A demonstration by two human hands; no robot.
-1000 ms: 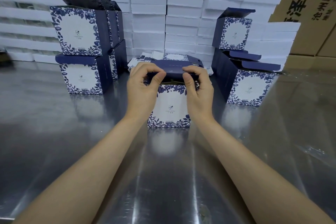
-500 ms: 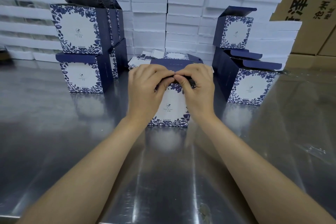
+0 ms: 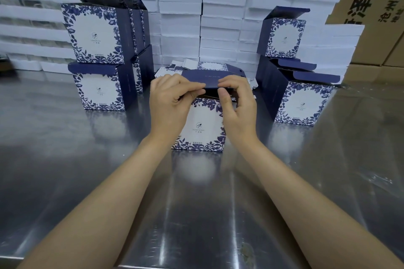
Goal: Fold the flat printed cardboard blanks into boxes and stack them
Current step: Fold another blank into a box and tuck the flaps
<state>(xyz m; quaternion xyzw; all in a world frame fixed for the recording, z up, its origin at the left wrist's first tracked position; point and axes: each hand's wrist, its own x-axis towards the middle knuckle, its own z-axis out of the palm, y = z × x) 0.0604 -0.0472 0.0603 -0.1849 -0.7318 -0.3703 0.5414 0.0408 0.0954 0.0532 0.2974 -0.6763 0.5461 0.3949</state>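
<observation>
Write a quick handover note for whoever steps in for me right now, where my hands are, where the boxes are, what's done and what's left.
Left hand and right hand: both pinch the front edge of the navy lid flap of the box in progress, which stands upright on the steel table. The flap is not tucked in; a dark gap shows under it.
Done: folded boxes stacked two high in the left stack and the right stack, several with lids open.
Flat blanks lie behind the box in progress.
Left: close this flap, stack the box, then fold the remaining blanks.
</observation>
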